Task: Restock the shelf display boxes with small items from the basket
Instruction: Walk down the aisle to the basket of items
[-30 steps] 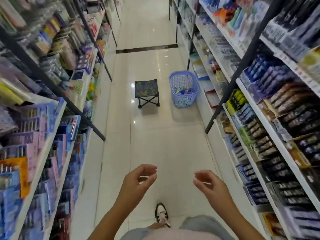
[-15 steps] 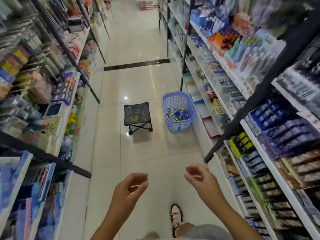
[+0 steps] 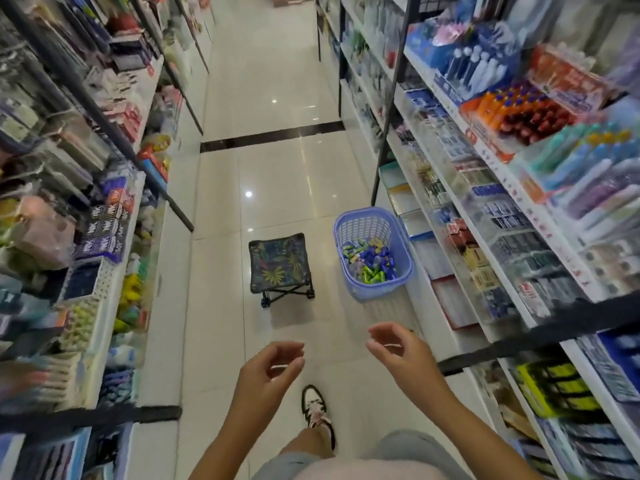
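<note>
A blue plastic basket (image 3: 401, 237) stands on the aisle floor against the right-hand shelving, with several small green and blue items (image 3: 369, 263) in its bottom. Display boxes (image 3: 450, 299) line the low right shelves beside it. My left hand (image 3: 266, 374) and my right hand (image 3: 401, 349) hang in front of me, well short of the basket. Both have loosely curled fingers and hold nothing.
A small folding stool (image 3: 278, 263) with a leaf-print seat stands left of the basket in mid-aisle. Stocked shelves (image 3: 114, 209) run along both sides of the tiled floor (image 3: 284, 174). My shoe (image 3: 313, 408) is on the floor below my hands.
The basket and stool have come nearer and lower in view as I walk up the aisle. Both hands stay raised, loosely curled and without anything in them.
</note>
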`<action>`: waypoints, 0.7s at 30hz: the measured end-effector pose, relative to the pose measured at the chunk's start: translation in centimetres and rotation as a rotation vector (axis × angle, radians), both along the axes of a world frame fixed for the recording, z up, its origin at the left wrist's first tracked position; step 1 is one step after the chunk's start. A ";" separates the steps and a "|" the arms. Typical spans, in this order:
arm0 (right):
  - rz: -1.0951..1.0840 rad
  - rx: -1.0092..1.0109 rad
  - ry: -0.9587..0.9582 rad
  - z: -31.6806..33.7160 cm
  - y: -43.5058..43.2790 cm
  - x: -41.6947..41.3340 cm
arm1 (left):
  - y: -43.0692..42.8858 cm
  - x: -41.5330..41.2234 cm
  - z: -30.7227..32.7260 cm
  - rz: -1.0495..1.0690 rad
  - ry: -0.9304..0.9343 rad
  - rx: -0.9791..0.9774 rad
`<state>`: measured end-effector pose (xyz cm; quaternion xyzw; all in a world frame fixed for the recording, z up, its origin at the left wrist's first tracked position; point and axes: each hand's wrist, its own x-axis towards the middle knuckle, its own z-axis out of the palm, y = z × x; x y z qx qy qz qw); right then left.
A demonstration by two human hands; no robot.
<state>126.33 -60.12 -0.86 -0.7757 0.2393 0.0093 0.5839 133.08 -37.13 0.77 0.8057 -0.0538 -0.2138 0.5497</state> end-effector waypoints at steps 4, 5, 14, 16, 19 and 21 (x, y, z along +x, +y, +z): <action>-0.096 0.016 0.069 -0.8 -1.4 3.8 | -2.8 9.5 1.0 -0.097 -0.028 -0.005; -0.123 0.024 0.088 -1.1 -1.9 4.8 | -3.8 11.7 1.1 -0.128 -0.032 -0.004; -0.434 0.084 0.135 -5.4 -7.3 17.2 | -14.6 28.1 -1.2 -0.409 0.037 0.075; -0.482 0.078 0.106 -6.7 -9.6 21.2 | -17.6 31.6 -2.4 -0.478 0.035 0.110; -0.525 0.087 0.074 -8.1 -13.8 27.6 | -22.2 36.8 -3.5 -0.524 0.050 0.143; -0.550 0.102 0.073 -8.6 -16.5 31.0 | -25.1 39.9 -3.8 -0.553 0.057 0.155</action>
